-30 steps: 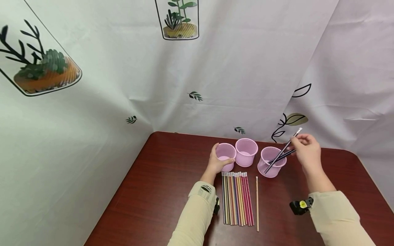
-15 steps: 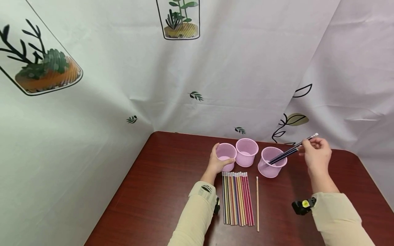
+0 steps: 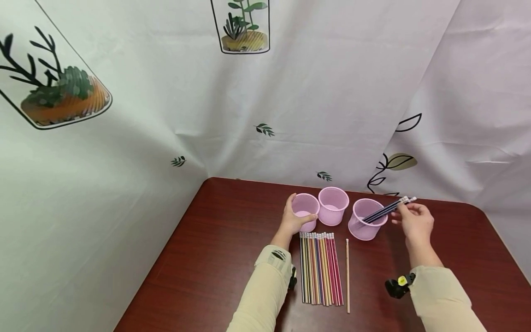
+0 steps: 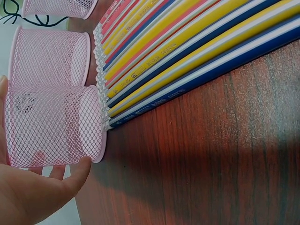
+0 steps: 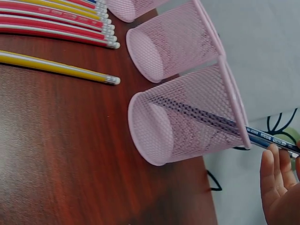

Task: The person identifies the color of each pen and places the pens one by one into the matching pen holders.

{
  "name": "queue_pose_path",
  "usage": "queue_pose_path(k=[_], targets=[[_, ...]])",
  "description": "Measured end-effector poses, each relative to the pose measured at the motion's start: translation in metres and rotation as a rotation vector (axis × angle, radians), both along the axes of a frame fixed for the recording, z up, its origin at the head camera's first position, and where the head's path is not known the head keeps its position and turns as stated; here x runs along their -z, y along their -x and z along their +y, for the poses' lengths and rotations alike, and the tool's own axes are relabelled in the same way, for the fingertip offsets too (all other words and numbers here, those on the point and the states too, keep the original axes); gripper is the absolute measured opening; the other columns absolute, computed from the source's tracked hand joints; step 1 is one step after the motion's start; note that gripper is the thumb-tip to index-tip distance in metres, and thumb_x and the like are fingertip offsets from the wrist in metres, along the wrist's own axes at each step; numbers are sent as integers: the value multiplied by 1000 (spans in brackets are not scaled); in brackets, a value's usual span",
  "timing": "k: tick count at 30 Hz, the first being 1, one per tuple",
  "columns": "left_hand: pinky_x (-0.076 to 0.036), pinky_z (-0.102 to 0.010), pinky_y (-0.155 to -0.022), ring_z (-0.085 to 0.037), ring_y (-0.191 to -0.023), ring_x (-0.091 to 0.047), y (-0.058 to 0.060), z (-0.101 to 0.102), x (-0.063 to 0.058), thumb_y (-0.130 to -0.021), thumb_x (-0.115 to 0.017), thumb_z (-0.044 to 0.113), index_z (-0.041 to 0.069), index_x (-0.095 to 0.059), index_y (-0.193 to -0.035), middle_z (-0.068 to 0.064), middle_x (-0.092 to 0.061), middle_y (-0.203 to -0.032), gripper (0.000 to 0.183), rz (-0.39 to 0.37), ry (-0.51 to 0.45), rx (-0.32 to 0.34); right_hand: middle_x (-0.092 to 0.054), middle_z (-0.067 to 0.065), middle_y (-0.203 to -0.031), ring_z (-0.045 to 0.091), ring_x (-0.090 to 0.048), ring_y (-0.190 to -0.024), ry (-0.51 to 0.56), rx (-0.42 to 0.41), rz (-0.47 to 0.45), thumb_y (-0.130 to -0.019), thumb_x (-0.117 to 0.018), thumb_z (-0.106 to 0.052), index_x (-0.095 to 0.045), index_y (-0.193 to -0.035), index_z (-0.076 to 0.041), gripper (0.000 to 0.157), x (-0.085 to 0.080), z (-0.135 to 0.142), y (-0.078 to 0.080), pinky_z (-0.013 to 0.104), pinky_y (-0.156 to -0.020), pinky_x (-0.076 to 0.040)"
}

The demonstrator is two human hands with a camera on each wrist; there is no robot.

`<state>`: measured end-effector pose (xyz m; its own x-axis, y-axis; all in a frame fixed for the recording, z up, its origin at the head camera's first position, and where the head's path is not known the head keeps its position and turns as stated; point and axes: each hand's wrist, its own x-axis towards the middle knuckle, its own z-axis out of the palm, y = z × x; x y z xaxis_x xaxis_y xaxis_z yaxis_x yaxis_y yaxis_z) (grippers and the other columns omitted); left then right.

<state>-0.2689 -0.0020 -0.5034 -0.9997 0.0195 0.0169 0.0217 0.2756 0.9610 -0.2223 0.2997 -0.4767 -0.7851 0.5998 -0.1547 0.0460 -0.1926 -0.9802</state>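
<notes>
My left hand (image 3: pixel 292 220) grips the leftmost pink mesh pencil cup (image 4: pixel 56 126), thumb on its near side and fingers round its far left. A second pink cup (image 3: pixel 333 206) stands against it. To the right is a third pink cup (image 5: pixel 187 122), with dark blue pencils (image 3: pixel 383 212) leaning inside toward the right. Close to the third cup, my right hand (image 3: pixel 416 223) holds those pencils near their eraser ends with thumb and fingertips; part of this grasp is cut off in the right wrist view. The first two cups have no pencils in them.
A row of several striped pencils (image 3: pixel 319 269) lies below the cups, erasers toward them. One yellow pencil (image 5: pixel 56 68) lies apart to the right of the row. The brown table (image 3: pixel 207 258) ends at a patterned cloth (image 3: pixel 332 92) behind the cups.
My right hand first moved right with the pencils, then came back left and lower; the pencils now lie closer together in the third cup. My left hand stays on its cup.
</notes>
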Motion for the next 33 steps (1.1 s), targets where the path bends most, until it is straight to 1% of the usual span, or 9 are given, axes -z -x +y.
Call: queue_pose_path(k=[4,8,17,23,26,28,30,32,33], targets=[[-34,-44,-100,-31,-121,-42,1,0,1,-62,-86,13,15,-31,-141,-17,-39,-136,96,-3,9,0,-58,-7,-62,6,-60,-50,55,-15,-32,-87,-59,-5,-44,-90,-7,15,-21,-17,-13,23,-45,-50],[-34,-44,-100,-31,-121,-42,0,0,1,-62,-86,14,15,-31,-141,-17,-39,-137,96,-5,8,0,-58,-8,-61,4,-59,-50,78,-17,-65,-88,-59,-7,-44,-92,-7,16,-25,-22,-18,21,-46,-49],[-33,-43,-101,-31,-122,-41,2,0,2,-63,-86,15,17,-30,-142,-16,-38,-138,96,-18,0,3,-60,-11,-61,2,-59,-51,42,-5,-53,-87,-62,-11,-46,-91,-7,16,-18,-26,-17,19,-45,-48],[-33,-43,-101,-31,-122,-41,1,1,3,-63,-86,14,17,-30,-142,-17,-38,-138,97,-22,2,2,-61,-10,-62,3,-60,-53,10,-1,-49,-86,-65,-16,-51,-90,-7,17,-3,-22,-15,20,-46,-49],[-33,-44,-100,-33,-121,-41,1,2,3,-62,-86,13,15,-30,-141,-18,-38,-137,97,-5,3,6,-60,-13,-75,-2,-58,-62,-77,-27,-94,-84,-68,-24,-49,-103,-6,32,10,-20,-11,16,-51,-48],[-33,-44,-101,-33,-121,-41,1,2,3,-62,-86,12,13,-30,-141,-18,-38,-137,97,4,-6,8,-58,-6,-97,-3,-56,-79,-160,-100,-100,-82,-70,-29,-43,-120,-6,52,27,-18,-7,13,-61,-47],[-33,-45,-101,-33,-121,-41,1,2,3,-62,-86,10,12,-30,-142,-19,-39,-136,97,16,-16,9,-49,4,-119,3,-50,-101,-269,-203,-107,-81,-71,-34,-29,-135,-7,74,41,-18,-3,12,-76,-43],[-32,-45,-101,-33,-122,-41,0,1,2,-62,-85,10,12,-28,-142,-19,-38,-137,99,13,-31,9,-38,14,-133,12,-43,-113,-327,-308,-79,-79,-73,-34,-18,-140,-8,85,54,-19,0,15,-87,-37],[-32,-44,-101,-33,-122,-41,0,1,2,-62,-85,9,13,-26,-143,-19,-38,-137,101,9,-38,8,-33,19,-136,18,-39,-118,-357,-353,-67,-79,-73,-33,-14,-141,-5,89,54,-22,-1,20,-94,-34]])
